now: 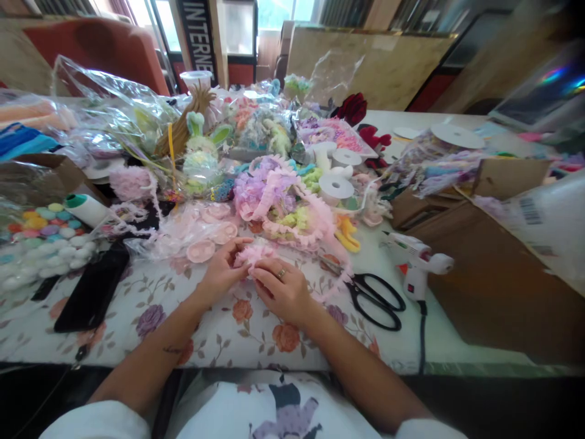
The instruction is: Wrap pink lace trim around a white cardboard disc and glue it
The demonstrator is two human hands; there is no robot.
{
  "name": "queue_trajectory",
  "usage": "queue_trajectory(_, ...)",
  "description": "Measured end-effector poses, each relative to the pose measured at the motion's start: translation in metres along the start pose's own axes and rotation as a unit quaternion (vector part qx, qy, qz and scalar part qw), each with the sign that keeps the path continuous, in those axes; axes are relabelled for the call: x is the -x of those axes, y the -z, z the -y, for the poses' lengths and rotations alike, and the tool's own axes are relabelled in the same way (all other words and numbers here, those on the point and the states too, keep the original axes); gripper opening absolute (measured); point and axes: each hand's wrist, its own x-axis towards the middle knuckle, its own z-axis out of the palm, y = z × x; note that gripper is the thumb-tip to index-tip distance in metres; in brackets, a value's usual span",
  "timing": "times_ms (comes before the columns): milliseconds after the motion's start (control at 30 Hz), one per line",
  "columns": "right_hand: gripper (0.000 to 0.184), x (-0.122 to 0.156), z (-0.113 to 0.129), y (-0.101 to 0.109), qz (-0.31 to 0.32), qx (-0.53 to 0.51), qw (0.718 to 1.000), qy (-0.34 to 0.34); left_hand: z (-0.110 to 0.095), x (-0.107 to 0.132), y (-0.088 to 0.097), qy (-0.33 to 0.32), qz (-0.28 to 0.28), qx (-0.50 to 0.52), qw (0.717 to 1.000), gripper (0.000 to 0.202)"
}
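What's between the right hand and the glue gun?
Black-handled scissors, flat on the tablecloth, lie between the right hand and the glue gun. Head view shows it.

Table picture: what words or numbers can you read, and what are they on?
"INTERNE", white letters on the black upright sign at the back; its end is hidden.
White barcode label on the clear plastic bag: too blurred to read.
Pink frilly ribbon in the left hand and right hand: no writing.

Head-worn view, forward and down, close over left hand (222, 270) and right hand (283, 291).
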Motion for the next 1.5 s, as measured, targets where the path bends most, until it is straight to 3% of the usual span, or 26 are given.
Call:
queue_trajectory(133,0.015,-0.003,0.002,0.0,0.009,-0.011,1.0,0.023,0.0,-0.001,0.012,-0.018,0.058,-0.075,0.995,0.054)
queue_trajectory(333,0.01,-0.006,0.005,0.002,0.039,-0.025,0.998,0.05,-0.01,0.001,0.019,-0.114,0.085,-0.187,0.972,0.055)
queue_trajectory(567,0.011,-0.006,0.003,0.002,0.037,-0.058,0.997,0.029,-0.017,0.002,0.02,-0.151,0.128,-0.191,0.961,0.045)
queue_trajectory(700,0.015,-0.008,0.004,0.007,0.02,-0.12,0.993,-0.003,-0.016,0.003,0.02,-0.15,0.119,-0.189,0.963,0.031)
queue_trajectory(933,0.013,-0.013,-0.01,0.029,-0.108,-0.221,0.951,-0.185,-0.022,0.006,0.016,-0.178,0.099,-0.196,0.959,0.01)
queue_trajectory(1200,0.022,-0.014,-0.014,0.028,-0.023,-0.171,0.977,-0.129,-0.018,0.009,0.009,-0.191,0.075,-0.157,0.966,0.012)
queue_trajectory(1500,0.023,-0.01,-0.015,0.02,-0.014,-0.253,0.948,-0.19,-0.016,0.009,0.004,-0.219,0.052,-0.161,0.961,0.011)
